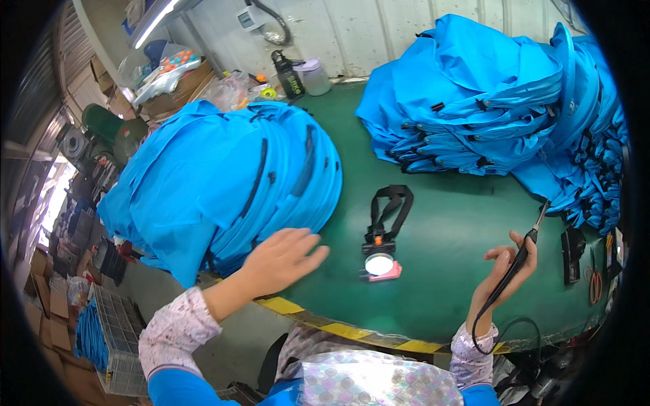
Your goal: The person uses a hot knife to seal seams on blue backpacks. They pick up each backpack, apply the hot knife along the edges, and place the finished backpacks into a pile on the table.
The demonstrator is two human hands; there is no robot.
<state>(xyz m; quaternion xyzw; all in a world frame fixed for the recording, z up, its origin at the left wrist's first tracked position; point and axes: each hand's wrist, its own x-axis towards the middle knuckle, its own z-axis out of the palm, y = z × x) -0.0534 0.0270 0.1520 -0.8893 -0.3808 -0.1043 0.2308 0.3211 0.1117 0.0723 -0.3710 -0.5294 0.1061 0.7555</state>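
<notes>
A slim, pen-like tool (512, 269) with a black handle and a thin metal tip is lying aslant in the person's right hand (485, 289), above the right part of the table. The right hand is closing loosely around the handle: the thumb and fingers are bending about it, the grip narrow, while the tip is pointing up and away toward the lower folds of the right pile; whether it is touching them I cannot tell. A black cable (539, 330) is looping down from the handle past the wrist.

The left hand (284, 262) is holding nothing that shows. It is spreading palm down, the thumb standing well apart from the fingers, and is hovering or resting at the near edge of the left pile (196, 183) of blue fabric; contact is unclear.

Between the hands, a black strap (393, 203) is lying on the green table (440, 223), with a round white disc (378, 264) and a pink piece (387, 273) at its near end. Farther back, the right pile (467, 88) of blue fabric is spilling over toward the right side. Scissors (594, 287) with orange handles are lying near a black box-like object (572, 256). A dark bottle (288, 76) and a lilac-lidded jar (315, 79) are standing by the wall.
</notes>
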